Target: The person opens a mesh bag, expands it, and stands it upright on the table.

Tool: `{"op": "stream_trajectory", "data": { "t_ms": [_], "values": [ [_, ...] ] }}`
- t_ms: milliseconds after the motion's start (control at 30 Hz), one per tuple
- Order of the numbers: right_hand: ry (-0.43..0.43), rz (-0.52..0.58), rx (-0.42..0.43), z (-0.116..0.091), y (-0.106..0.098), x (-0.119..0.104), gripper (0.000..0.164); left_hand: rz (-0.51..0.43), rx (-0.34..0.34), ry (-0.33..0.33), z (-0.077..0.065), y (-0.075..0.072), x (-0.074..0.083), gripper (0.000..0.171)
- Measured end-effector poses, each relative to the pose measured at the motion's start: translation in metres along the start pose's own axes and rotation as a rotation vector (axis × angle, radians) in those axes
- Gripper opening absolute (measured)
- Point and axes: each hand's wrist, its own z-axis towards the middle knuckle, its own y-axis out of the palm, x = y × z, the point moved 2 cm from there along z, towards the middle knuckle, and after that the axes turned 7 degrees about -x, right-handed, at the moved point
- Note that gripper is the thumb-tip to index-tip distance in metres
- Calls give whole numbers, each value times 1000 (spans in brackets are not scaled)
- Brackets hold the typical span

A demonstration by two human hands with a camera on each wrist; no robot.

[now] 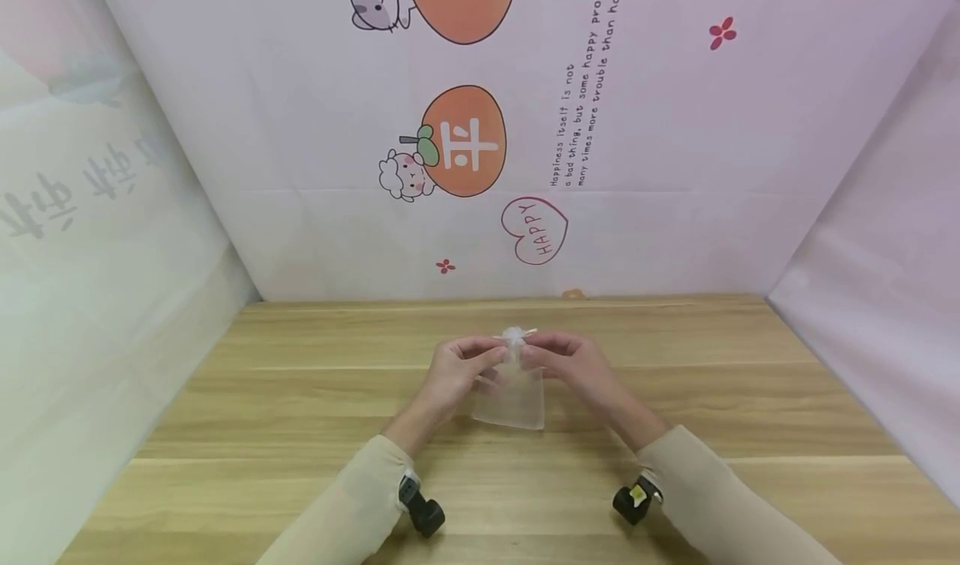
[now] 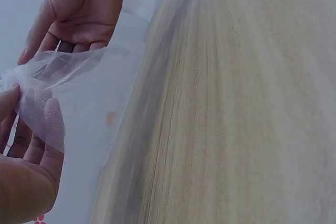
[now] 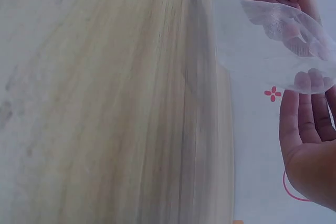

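Note:
A small sheer white drawstring pouch [image 1: 513,402] hangs in front of me, its neck gathered into a ruffle at the top. My left hand [image 1: 459,372] pinches the gathered neck from the left with thumb and fingers. From the other side, my right hand [image 1: 573,362] does the same, a short end of pale cord showing by its fingertips. In the left wrist view the thin mesh [image 2: 100,98] spreads out below the pinched neck, and some fingers show through it. The right wrist view has the pouch [image 3: 244,40] hanging flat, with fingers behind its fabric.
A wood-grain table [image 1: 300,415] lies under both hands. Behind it rises a white printed backdrop [image 1: 637,240], with more white cloth at the left and right sides. Each sleeve bears a small black wrist camera, one left [image 1: 422,507] and one right [image 1: 633,502].

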Motion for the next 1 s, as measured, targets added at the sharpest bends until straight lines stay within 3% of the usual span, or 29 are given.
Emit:
{"op": "stream_trajectory", "data": {
  "t_ms": [433,1000],
  "values": [
    [-21,31,46,1,4,2,29,0,6,-21,1,2,-3,26],
    [-37,-18,77,1,4,2,23,-7,22,-9,0,6,1,22]
  ]
}}
